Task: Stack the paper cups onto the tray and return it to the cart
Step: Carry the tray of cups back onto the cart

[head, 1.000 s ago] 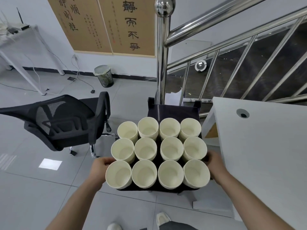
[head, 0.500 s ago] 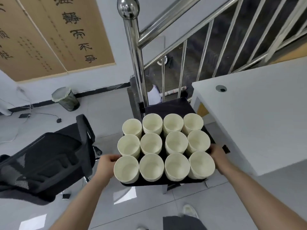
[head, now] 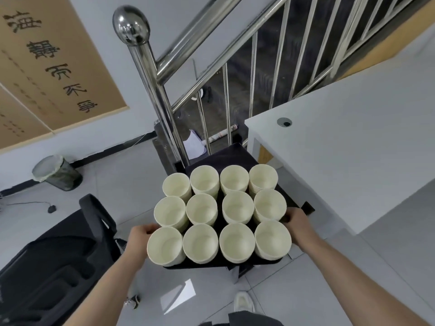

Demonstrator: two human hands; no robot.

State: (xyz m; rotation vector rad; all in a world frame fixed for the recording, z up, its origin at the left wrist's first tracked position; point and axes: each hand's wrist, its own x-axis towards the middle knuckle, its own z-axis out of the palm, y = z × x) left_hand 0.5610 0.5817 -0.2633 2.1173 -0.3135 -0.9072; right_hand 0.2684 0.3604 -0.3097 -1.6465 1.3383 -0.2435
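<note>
Gripping the black rectangular tray [head: 221, 267] at its two short sides, the person carries it level in front of the body. The left hand [head: 138, 241] curls its fingers over the tray's left edge, just beside the nearest stack; the right hand [head: 299, 225] wraps round the right edge in the same way. Twelve stacks of cream paper cups [head: 219, 210] stand upright on the tray in three rows of four, rims touching or nearly so, mouths open upward. The tray hangs above the black cart [head: 226, 154], whose dark top shelf shows just behind the far row of cups; whether the tray touches the cart cannot be told from the head view. To the right stands a white table [head: 353, 149], close beside the cart. Behind the cart rises a shiny steel stair railing [head: 150, 74]. At the lower left sits a black mesh office chair [head: 58, 262], and farther back a wire waste bin [head: 57, 172] on the grey tiled floor [head: 117, 184].
</note>
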